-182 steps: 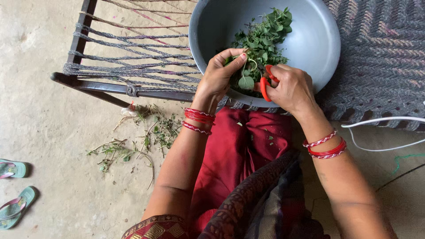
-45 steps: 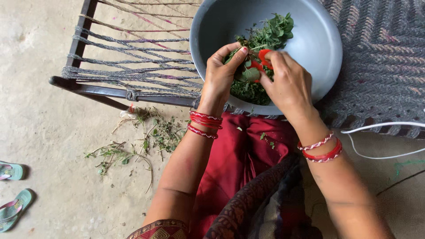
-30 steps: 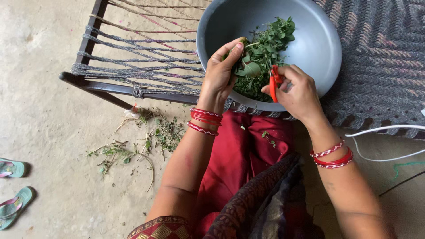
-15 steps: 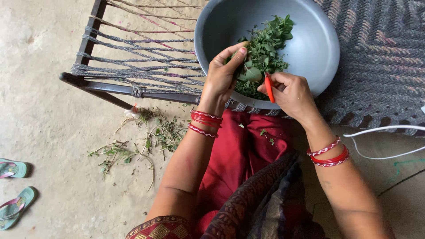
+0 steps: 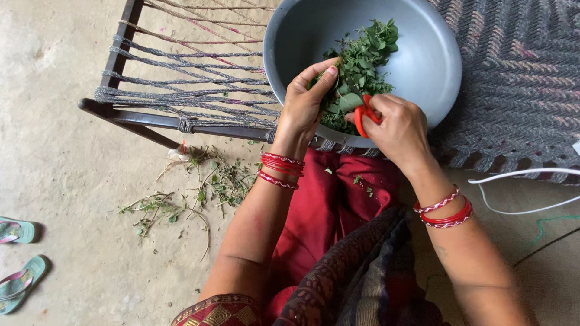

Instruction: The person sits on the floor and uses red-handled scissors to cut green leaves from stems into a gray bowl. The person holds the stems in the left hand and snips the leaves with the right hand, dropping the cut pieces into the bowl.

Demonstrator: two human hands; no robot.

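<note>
A big grey metal bowl [image 5: 423, 54] rests on a woven rope cot [image 5: 519, 78] and holds a heap of green leafy sprigs [image 5: 362, 57]. My left hand [image 5: 302, 108] pinches a bunch of these greens at the bowl's near rim. My right hand [image 5: 396, 127] grips small red-handled scissors [image 5: 362, 115], held against the bunch, with the blades hidden among the leaves. Both wrists wear red bangles.
Discarded stems and leaves [image 5: 193, 187] lie on the concrete floor under the cot's dark frame [image 5: 133, 118]. Two teal flip-flops [image 5: 18, 281] sit at the left edge. A white cable [image 5: 525, 175] runs along the right. Red cloth [image 5: 326, 205] covers my lap.
My right hand has turned the scissors from a flat, upright hold to one with the red loops showing near the bunch. My left hand keeps its grip on the greens.
</note>
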